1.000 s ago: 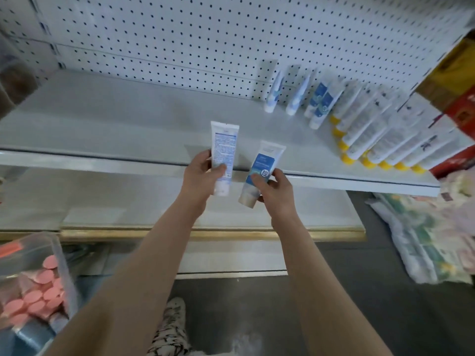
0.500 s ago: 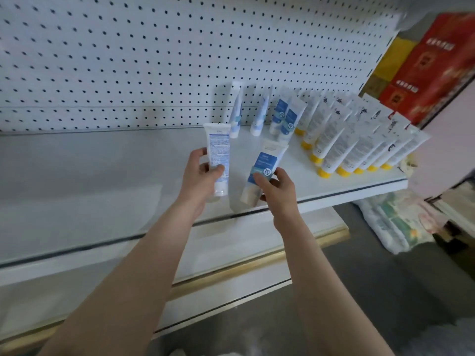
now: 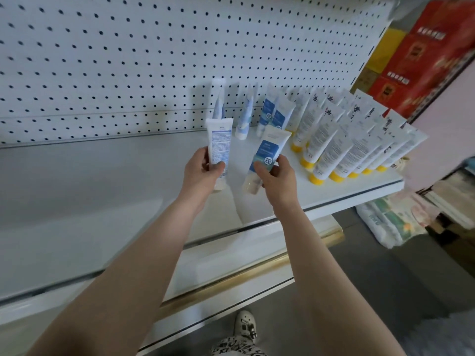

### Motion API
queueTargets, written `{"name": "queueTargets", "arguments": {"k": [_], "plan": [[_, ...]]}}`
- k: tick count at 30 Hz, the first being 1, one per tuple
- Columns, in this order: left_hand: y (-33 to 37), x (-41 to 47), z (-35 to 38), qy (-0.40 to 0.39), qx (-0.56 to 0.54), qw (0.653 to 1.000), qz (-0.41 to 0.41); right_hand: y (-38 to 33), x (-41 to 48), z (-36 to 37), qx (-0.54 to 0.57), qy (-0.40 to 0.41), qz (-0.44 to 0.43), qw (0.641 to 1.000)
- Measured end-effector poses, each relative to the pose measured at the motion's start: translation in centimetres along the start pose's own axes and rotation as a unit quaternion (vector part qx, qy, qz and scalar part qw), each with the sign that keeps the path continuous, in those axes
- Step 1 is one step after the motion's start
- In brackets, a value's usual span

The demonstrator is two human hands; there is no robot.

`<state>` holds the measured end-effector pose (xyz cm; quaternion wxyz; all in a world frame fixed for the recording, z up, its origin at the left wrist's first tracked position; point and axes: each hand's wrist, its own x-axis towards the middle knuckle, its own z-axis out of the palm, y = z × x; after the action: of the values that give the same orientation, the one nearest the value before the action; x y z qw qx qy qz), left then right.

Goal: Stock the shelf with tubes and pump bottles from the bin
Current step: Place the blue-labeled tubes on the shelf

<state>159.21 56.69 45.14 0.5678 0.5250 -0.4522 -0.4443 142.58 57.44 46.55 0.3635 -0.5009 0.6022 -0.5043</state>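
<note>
Tube [image 3: 219, 140] in left hand [image 3: 203, 173] upright, cap-down; right hand's [image 3: 279, 181] blue tube [image 3: 268, 150] leans right.

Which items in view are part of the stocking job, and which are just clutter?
Job:
white tube in left hand
blue tube in right hand
shelf
yellow-capped tubes standing on it

Lying about:
red boxes
bags down beside the shelf

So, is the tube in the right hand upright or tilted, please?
Tilted. The right hand grips the blue-labelled tube cap down, its crimped end leaning right, unlike the near-upright white tube in the left hand.
</note>
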Motion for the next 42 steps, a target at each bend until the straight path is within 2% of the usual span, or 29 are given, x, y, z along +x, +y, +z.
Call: {"name": "queueTargets", "arguments": {"k": [11, 20, 32, 42], "plan": [[-0.8, 5.0, 3.9, 0.089, 0.053, 0.993, 0.048, 0.3, 8.1, 0.0, -0.124, -0.004, -0.110, 0.986], [-1.3, 6.7, 5.6, 0.140, 0.059, 0.985, 0.086, 1.0, 11.7, 1.9, -0.166, 0.029, -0.141, 0.976], [-1.9, 7.7, 5.6, 0.150, 0.067, 0.979, 0.117, 1.4, 12.5, 3.9, -0.177, 0.060, -0.152, 0.970], [-2.9, 6.6, 3.0, 0.134, 0.116, 0.981, 0.084, 2.1, 10.0, 4.1, -0.149, 0.065, -0.076, 0.984]]}}
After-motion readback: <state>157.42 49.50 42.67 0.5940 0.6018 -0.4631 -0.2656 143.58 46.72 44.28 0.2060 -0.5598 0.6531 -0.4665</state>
